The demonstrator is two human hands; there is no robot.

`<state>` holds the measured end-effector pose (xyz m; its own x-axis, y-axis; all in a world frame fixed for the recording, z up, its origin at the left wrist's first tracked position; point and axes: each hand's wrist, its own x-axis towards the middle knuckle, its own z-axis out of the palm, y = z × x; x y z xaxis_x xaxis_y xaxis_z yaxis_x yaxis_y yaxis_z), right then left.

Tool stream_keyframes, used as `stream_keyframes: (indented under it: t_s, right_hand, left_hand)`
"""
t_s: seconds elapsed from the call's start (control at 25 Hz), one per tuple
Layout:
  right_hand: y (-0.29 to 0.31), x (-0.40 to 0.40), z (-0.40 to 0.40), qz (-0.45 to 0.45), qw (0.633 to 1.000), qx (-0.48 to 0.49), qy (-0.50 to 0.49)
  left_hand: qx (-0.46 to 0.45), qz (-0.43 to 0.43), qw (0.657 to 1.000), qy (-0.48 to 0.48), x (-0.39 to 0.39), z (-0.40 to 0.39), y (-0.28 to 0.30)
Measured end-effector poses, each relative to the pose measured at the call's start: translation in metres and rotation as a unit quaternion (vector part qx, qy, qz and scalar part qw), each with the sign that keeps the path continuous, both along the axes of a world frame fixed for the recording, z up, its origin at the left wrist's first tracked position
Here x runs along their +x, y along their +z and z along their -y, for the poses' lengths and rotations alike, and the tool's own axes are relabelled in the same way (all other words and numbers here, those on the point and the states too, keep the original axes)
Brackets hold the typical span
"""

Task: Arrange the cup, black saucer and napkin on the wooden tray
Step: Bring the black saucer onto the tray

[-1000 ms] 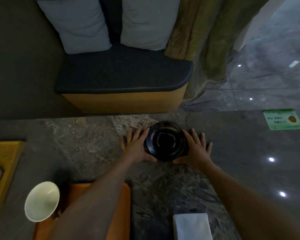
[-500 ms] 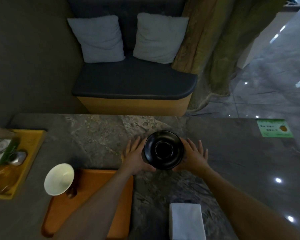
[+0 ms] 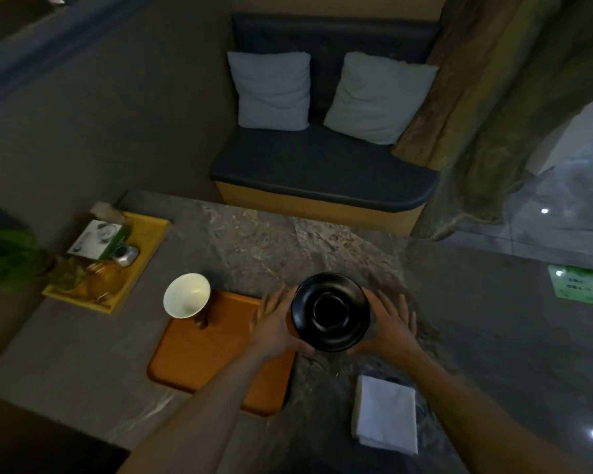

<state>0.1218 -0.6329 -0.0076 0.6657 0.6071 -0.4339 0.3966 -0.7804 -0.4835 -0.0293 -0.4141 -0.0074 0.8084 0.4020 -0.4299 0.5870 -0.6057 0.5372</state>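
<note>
The stone table [image 3: 261,241] carries the wooden tray [image 3: 202,357]; at its two o'clock the black saucer [image 3: 330,311] is clasped between left hand [image 3: 274,323] and right hand [image 3: 389,325] — the white napkin [image 3: 386,413] at five, the cup [image 3: 186,295] at eleven.

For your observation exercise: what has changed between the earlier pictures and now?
Both hands, left and right, have carried the black saucer toward the wooden tray, now at its right edge. The cup and the napkin seem unmoved.
</note>
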Motion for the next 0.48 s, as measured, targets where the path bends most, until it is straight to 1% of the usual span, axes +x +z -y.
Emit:
stream_keyframes:
  t_s: [0.16,0.28,0.48]
  right_hand:
    - [0.001,-0.029,-0.018,-0.014,1.000,-0.001,0.007]
    - [-0.003,-0.056,-0.031,-0.013,1.000,0.001,0.003]
    - [-0.012,-0.095,-0.051,-0.012,1.000,-0.014,0.010]
  left_hand:
    - [-0.009,0.040,0.999,0.007,-0.036,-0.009,0.001]
    - [-0.032,0.073,0.997,0.012,-0.061,-0.021,-0.002]
    - [-0.043,0.053,0.998,0.008,-0.097,-0.046,-0.014]
